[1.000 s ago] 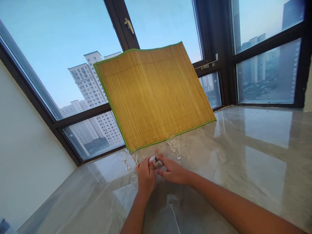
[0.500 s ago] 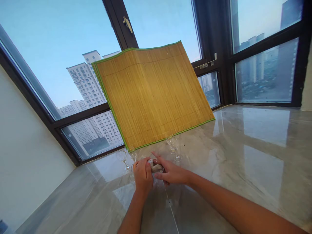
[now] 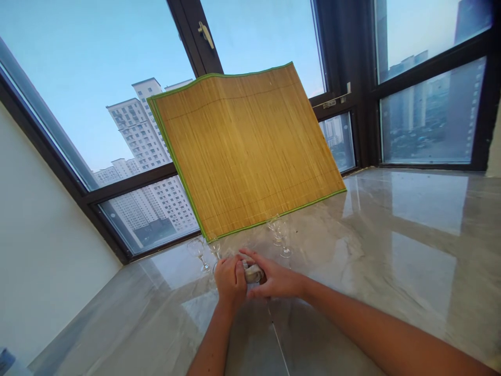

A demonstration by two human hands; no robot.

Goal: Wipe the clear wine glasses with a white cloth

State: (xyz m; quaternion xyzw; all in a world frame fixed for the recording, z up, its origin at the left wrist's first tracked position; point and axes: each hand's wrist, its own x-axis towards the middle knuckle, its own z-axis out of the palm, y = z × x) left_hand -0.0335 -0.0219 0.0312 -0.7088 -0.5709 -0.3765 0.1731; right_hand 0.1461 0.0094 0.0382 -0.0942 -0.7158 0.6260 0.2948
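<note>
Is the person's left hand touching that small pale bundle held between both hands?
Touching: the head view shows the left hand fingers pressed against the small pale bundle.

A glossy grey marble counter (image 3: 391, 250) runs to the windows on its far side. A bamboo mat (image 3: 242, 151) with green edging stands on its lower edge at the far left, leaning back against the window frame. Just in front of it stand small stemmed glasses: two at the left (image 3: 198, 253), two more to their right (image 3: 279, 235).
</note>
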